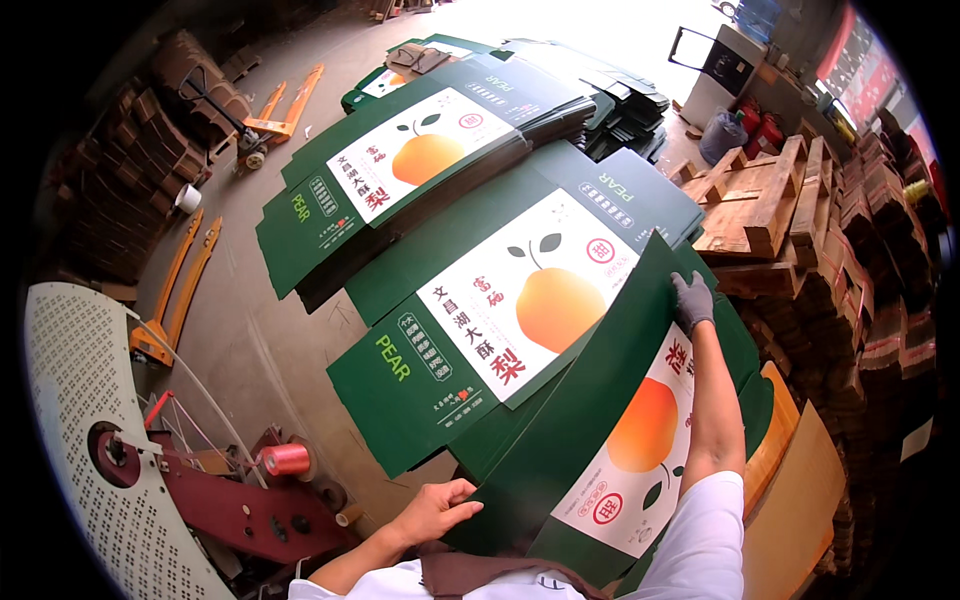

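A flat green carton sheet point(560, 455), printed with a white panel and a yellow-orange fruit, is tilted up in front of me. My left hand point(432, 514), bare, is closed at its near left corner, thumb and fingers at the edge. At the far right edge of the same sheet, my right hand point(692, 300), in a grey glove, grips it; part of the fingers is hidden. Just beyond lies a stack of matching carton sheets point(385, 400), its top one flat with the fruit print facing up.
Another carton stack point(290, 245) stands farther off. Wooden pallets point(750, 205) and piles of brown cardboard point(870, 260) are on the right. At left are a machine with a perforated pale panel point(80, 360), a pink twine spool point(285, 459) and orange pallet jacks point(295, 105).
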### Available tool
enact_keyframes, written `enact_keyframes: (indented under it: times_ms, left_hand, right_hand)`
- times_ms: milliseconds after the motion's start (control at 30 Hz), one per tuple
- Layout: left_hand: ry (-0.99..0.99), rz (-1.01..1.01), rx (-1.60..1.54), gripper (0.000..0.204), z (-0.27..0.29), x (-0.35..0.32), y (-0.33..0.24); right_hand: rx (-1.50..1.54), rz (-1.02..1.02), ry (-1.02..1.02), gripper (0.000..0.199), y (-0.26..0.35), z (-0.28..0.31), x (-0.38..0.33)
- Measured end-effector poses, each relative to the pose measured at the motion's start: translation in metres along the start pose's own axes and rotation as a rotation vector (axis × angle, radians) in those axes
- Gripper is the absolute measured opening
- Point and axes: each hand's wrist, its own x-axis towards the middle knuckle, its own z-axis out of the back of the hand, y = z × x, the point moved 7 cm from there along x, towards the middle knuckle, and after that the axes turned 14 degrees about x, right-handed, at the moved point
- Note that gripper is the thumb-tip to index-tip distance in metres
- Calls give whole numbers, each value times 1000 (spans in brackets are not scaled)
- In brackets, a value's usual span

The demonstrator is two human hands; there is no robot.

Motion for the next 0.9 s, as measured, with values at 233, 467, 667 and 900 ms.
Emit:
enact_keyframes:
  times_ms: [233, 467, 667, 900]
  left_hand:
    - [-26, -22, -6, 14, 8, 49, 27]
    - [-166, -86, 24, 21, 1, 124, 43]
    - [-388, -206, 297, 31, 8, 136, 49]
    - [-453, -281, 431, 42, 25, 142, 35]
  right_hand:
    - [542, -381, 385, 48, -10, 5, 12]
    - [662, -172, 61, 41, -17, 88, -18]
    - [276, -204, 58, 44, -35, 71, 8]
    - [81, -137, 47, 50, -26, 70, 20]
